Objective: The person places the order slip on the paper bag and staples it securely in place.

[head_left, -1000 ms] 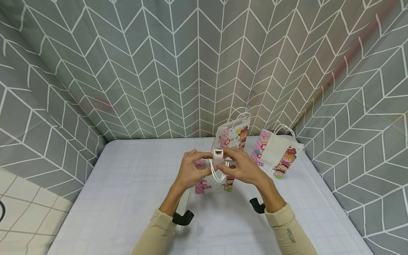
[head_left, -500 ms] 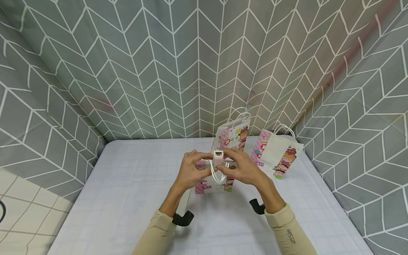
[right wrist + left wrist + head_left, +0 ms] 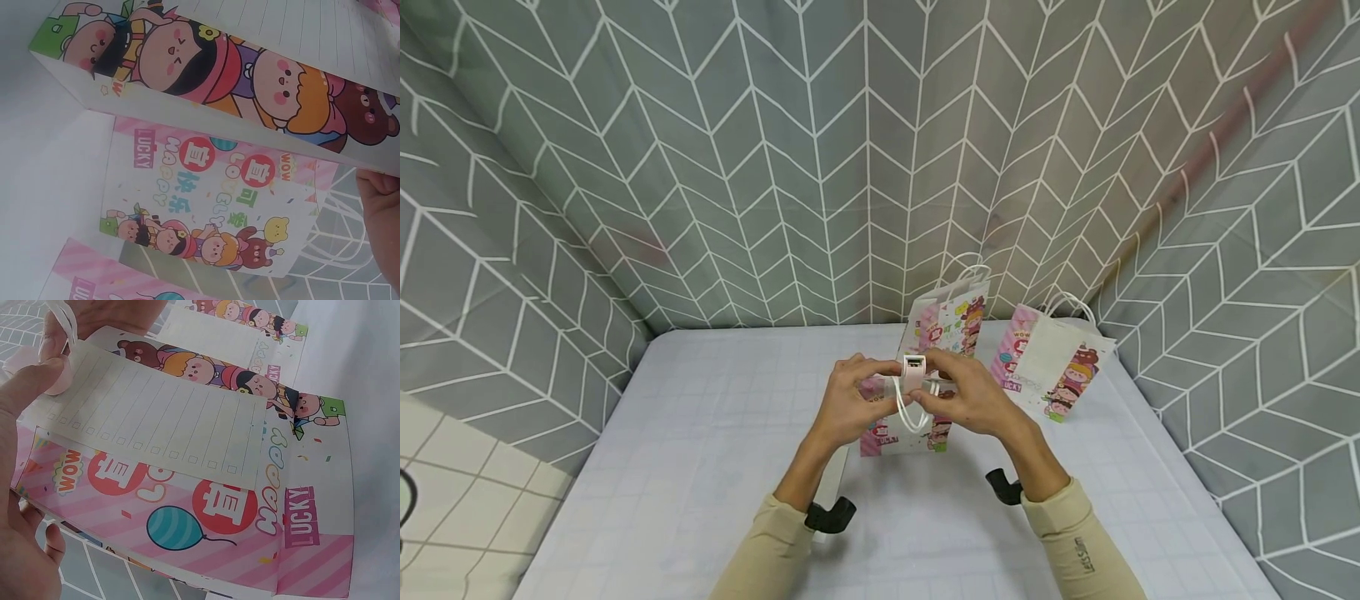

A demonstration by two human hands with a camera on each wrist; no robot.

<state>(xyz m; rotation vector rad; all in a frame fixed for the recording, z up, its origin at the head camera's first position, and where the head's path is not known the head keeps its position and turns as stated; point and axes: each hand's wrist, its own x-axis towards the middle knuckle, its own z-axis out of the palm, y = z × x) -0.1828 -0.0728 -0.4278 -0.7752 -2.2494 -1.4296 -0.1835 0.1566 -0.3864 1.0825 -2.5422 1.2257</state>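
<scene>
Both hands meet at the top edge of a pink and white paper bag point(image 3: 898, 437) with cartoon figures. Between their fingertips is a small pale pink device point(image 3: 914, 373) with a dark slot in its end; its kind I cannot tell. My left hand point(image 3: 847, 400) pinches it from the left, index finger above and thumb below. From the right, my right hand point(image 3: 972, 395) pinches it the same way. White cord handles point(image 3: 913, 423) hang in a loop below it. A lined checklist sheet point(image 3: 150, 419) lies against the bag's front, its upper end beneath the device.
Another printed paper bag point(image 3: 951, 312) stands behind the hands. To the right leans a third bag point(image 3: 1022, 337) with a pale sheet point(image 3: 1051, 354) on its front. A flat white item point(image 3: 832, 479) lies on the white-covered table point(image 3: 715, 433), partly under the left forearm. Patterned grey curtains point(image 3: 820, 167) surround the table.
</scene>
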